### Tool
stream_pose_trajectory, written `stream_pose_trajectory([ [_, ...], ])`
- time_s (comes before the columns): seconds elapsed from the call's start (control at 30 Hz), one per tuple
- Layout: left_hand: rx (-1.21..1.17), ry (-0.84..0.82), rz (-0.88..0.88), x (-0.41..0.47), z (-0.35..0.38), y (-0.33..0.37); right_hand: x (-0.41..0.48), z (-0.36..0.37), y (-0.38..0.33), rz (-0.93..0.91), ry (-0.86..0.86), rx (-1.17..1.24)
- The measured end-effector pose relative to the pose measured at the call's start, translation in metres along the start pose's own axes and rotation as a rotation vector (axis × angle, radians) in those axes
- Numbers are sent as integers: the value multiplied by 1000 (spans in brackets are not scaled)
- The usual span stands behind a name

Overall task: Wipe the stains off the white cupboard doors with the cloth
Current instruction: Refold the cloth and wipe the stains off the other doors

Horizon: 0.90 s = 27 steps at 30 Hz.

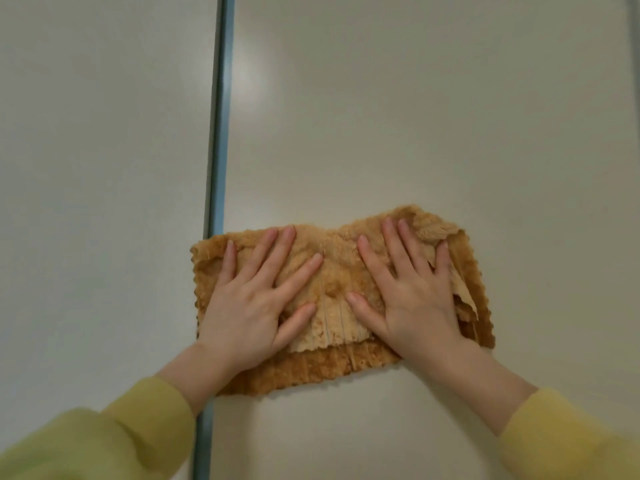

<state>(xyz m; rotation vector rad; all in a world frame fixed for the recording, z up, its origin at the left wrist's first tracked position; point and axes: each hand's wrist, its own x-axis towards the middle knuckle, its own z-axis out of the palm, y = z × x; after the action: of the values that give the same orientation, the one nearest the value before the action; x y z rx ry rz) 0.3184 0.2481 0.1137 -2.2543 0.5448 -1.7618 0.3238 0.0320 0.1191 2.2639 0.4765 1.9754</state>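
Observation:
A folded tan, fluffy cloth (332,271) lies flat against the right white cupboard door (433,116), its left edge reaching the gap between the doors. My left hand (252,303) presses on the cloth's left half with fingers spread and straight. My right hand (408,289) presses on its right half the same way, thumbs pointing toward each other. The cloth's top right corner is folded over. I see no distinct stain on the visible door surface.
The left white cupboard door (104,168) fills the left side. A narrow blue-grey vertical gap (220,133) separates the two doors. Another dark seam (635,46) shows at the far right edge. Yellow-green sleeves cover both forearms.

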Motion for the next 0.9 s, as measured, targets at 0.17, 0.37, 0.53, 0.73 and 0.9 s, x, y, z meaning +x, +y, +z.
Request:
stream_pose_trajectory([
  [0.17, 30, 12, -15, 55, -9, -16, 55, -10, 26, -34, 2, -1],
  [0.37, 29, 38, -90, 121, -22, -19, 113, -27, 66, -49, -37, 69],
  [0.53, -1, 40, -167, 180, -34, 4, 145, -39, 120, -23, -56, 35],
  [0.73, -48, 46, -154, 239, -36, 73, 142, -51, 204, 57, -23, -36],
  [0.9, -8, 60, -64, 227, -24, 140, 86, -56, 246, 86, -25, -41],
])
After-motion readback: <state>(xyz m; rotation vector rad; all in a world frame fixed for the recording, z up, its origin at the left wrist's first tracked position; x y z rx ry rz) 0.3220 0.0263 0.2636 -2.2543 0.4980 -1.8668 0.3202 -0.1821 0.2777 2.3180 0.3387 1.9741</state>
